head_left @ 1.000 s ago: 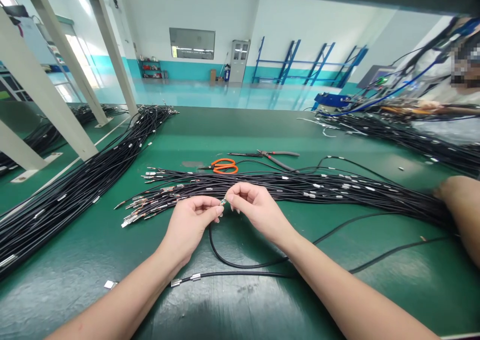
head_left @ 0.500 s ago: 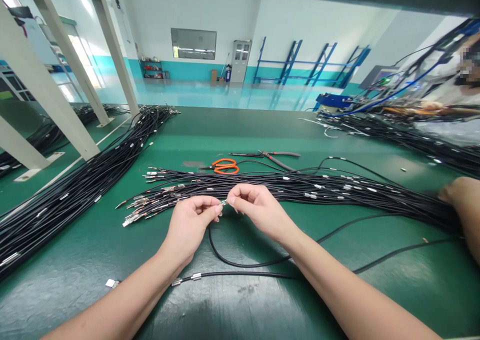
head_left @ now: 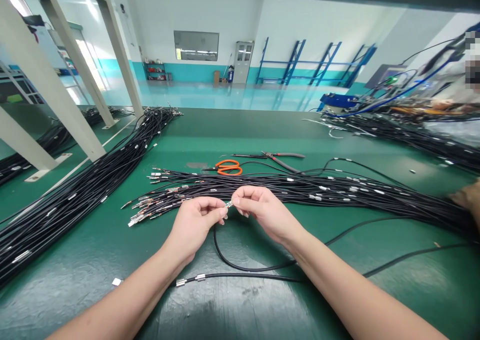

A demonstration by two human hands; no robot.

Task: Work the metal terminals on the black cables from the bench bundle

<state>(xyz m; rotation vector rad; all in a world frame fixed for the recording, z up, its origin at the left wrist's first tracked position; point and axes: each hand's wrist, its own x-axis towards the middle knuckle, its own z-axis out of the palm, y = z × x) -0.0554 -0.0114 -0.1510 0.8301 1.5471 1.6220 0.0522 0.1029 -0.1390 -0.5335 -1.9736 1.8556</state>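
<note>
Fingertips of my left hand [head_left: 198, 222] pinch a small shiny metal piece [head_left: 228, 205]; its exact kind is too small to tell. My right hand [head_left: 262, 210] pinches the other end of it, thumb against forefinger. Below my left hand, a black cable [head_left: 240, 268] loops down onto the green table and runs off right under my right forearm; its upper end is hidden by the fingers. Another black cable [head_left: 247, 275] with silver sleeves at its tip lies nearer me. Just behind my hands lies a bundle of black cables [head_left: 300, 187] with white labels and metal ends.
Orange-handled scissors [head_left: 229, 167] and pliers [head_left: 281, 156] lie beyond the bundle. Another cable bundle [head_left: 101, 180] runs along the left beside white posts [head_left: 75, 95]. At the right edge another person's hand [head_left: 468, 197] is by the bundle. More cables [head_left: 405, 132] lie far right.
Both hands keep their pinch on the small metal piece, and slightly more of it shows between the fingertips. The whole view has shifted a little. The other person's hand is further out of view.
</note>
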